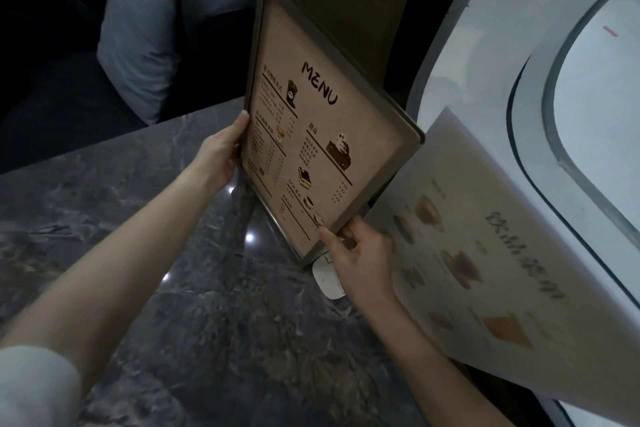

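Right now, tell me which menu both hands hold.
The framed brown menu headed MENU: left hand grips its side, right hand pinches its lower edge. The pale menu sheet isn't gripped.

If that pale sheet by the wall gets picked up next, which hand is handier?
Probably the right hand: it pinches the lower edge of the menu board, right beside the pale sheet. The left hand grips the far edge, across the board.

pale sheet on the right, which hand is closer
Right. The right hand sits beside the pale sheet; the left hand grips the menu on its far side.
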Tool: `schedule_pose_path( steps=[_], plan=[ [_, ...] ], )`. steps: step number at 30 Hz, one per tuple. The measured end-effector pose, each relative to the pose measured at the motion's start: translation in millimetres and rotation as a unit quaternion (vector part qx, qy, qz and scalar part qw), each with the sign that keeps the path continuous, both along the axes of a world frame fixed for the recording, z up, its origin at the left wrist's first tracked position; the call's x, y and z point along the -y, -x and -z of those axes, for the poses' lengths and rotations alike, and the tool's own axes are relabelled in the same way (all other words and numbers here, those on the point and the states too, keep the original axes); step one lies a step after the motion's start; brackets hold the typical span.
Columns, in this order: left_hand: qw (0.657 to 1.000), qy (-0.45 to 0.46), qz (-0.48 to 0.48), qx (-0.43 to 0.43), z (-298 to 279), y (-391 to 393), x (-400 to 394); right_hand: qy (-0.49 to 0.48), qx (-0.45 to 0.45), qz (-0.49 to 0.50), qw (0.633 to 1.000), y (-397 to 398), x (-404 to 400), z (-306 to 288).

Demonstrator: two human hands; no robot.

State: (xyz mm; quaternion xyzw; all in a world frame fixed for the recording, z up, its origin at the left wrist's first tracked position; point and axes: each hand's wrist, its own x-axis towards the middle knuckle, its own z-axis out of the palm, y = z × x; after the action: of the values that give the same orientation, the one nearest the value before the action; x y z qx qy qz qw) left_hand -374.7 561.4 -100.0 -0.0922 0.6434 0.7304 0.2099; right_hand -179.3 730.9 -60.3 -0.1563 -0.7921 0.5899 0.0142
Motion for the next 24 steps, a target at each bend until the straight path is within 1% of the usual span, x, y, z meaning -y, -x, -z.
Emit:
schedule_pose_path(
  steps=[10, 14, 17, 20, 22, 24],
  plan=[
    [0.999, -0.031, -0.008, 0.006, 5.7, 3.8, -3.6, -0.032, -0.016, 0.011, 0.999, -1.3, 4.6, 0.6],
    [1.0, -0.016, -0.008, 0.008, 3.2, 2.4, -5.0, -0.029, -0.009, -0.001, 1.0, -1.4, 2.6, -0.3],
    [1.0, 0.002, -0.001, 0.005, -1.3, -0.7, -5.4, -0.076, -0.009, -0.024, 0.997, -0.3, -0.3, -1.2],
    [0.998, 0.056, -0.01, -0.004, -9.3, -7.9, -11.6, -0.124, -0.008, -0.056, 0.991, 0.0, -3.3, -5.1],
    [0.992, 0.127, -0.016, -0.015, -15.5, -16.1, -16.2, -0.167, -0.003, -0.074, 0.983, -0.5, -4.7, -9.7],
    [0.977, 0.206, 0.023, -0.039, -19.1, -27.9, -18.6, -0.197, 0.009, -0.092, 0.976, -1.2, -6.1, -15.3]
  ],
)
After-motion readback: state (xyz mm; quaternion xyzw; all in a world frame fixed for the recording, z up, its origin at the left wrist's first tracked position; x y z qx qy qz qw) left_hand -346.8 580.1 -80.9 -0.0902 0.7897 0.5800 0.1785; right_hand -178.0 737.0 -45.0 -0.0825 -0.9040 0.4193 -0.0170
